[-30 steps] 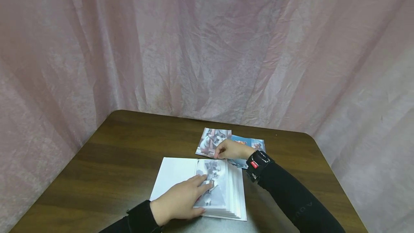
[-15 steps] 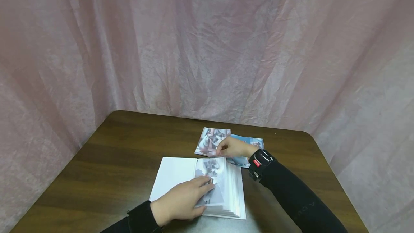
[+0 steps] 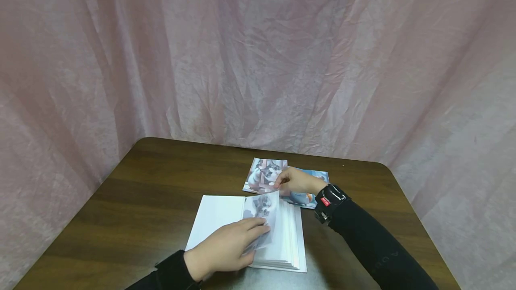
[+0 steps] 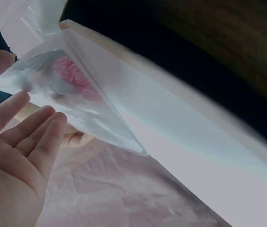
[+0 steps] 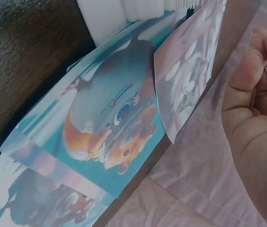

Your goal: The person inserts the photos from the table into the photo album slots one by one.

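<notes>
Pinching the album page (image 3: pixel 261 206) by its far corner, the right hand (image 3: pixel 297 181) sits beyond; the left hand (image 3: pixel 226 246), fingers straight, touches the near half.

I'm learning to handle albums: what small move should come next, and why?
Probably turn the photo page toward the white inside cover: its right edge is raised, with the right hand at its top corner, while the left hand touches it.
</notes>
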{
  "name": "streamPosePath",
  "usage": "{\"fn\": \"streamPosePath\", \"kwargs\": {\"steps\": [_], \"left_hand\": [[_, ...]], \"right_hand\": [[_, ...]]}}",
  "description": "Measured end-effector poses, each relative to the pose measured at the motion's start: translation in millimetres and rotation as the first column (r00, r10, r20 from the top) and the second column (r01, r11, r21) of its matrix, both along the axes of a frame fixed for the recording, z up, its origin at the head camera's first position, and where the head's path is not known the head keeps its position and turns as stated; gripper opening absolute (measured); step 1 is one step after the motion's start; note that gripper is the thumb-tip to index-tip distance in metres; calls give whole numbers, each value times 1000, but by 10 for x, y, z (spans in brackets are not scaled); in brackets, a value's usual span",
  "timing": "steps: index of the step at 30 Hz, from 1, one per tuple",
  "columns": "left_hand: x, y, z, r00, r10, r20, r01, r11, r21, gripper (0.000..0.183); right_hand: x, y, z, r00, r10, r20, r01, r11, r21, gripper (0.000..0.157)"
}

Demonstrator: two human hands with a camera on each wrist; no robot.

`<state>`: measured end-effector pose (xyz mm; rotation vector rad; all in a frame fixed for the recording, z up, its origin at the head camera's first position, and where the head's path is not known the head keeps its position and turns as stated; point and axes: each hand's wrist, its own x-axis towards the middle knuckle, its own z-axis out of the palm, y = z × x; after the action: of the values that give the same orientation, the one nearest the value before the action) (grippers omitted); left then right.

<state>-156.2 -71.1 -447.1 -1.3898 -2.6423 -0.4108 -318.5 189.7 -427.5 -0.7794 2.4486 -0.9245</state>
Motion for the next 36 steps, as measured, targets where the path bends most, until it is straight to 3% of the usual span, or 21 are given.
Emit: {"fn": "streamPosePath", "kwargs": {"steps": [12,24,36], "left_hand": [[1,-89,5,999,38,-21,-37,997,64,61],[7,-213,61,985,113,129,-126,987,97,62],[37,-339,130,972,174,155,-198,967,161,61]], "right_hand": [[11,121,-10,1000,-28,8,28,1000,1,14],[21,168,-44,999,-26,27,26,1000,-13,15],[40,206,-44,999,-38,21,38,999,-15,16]]}}
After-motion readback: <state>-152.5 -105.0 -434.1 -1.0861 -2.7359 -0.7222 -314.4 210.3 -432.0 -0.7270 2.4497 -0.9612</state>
